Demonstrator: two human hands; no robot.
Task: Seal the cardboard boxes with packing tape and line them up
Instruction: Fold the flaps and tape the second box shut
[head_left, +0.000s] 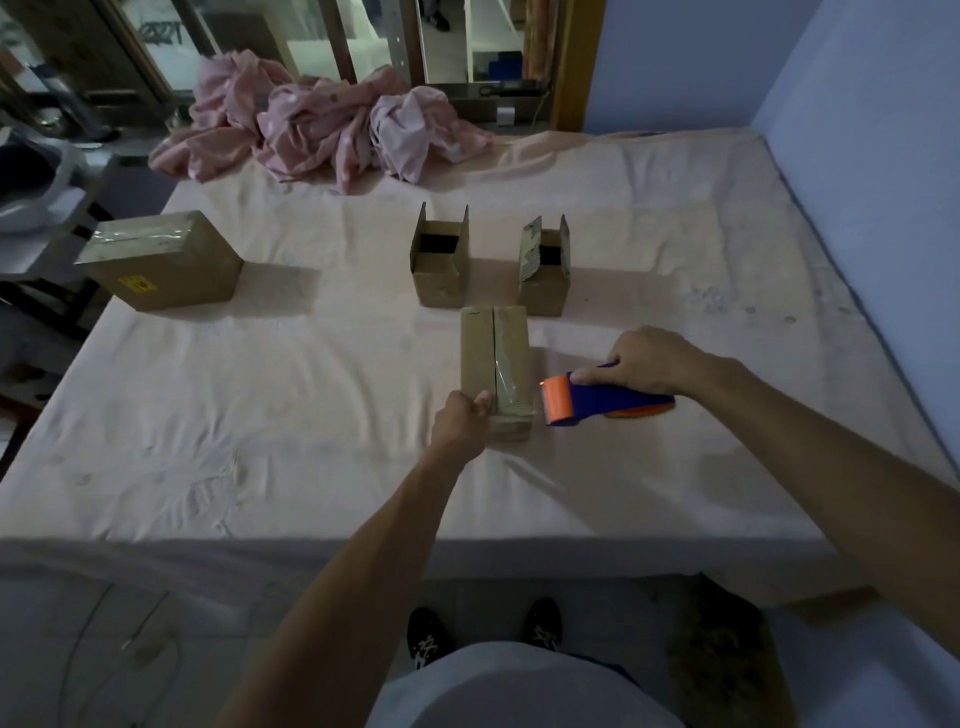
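Pink-sheeted bed (260, 415), cardboard boxes (439, 270) on it, crumpled cloth (322, 124) behind, blue wall (857, 130)

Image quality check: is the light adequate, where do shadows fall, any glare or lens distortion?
Head view: dim, with a bluish cast, yet the closed box held by the left hand and the tape dispenser in the right hand read clearly; box shadows fall to the right; tape on the large sealed box glints faintly; wide-angle stretch shows toward the frame's edges.
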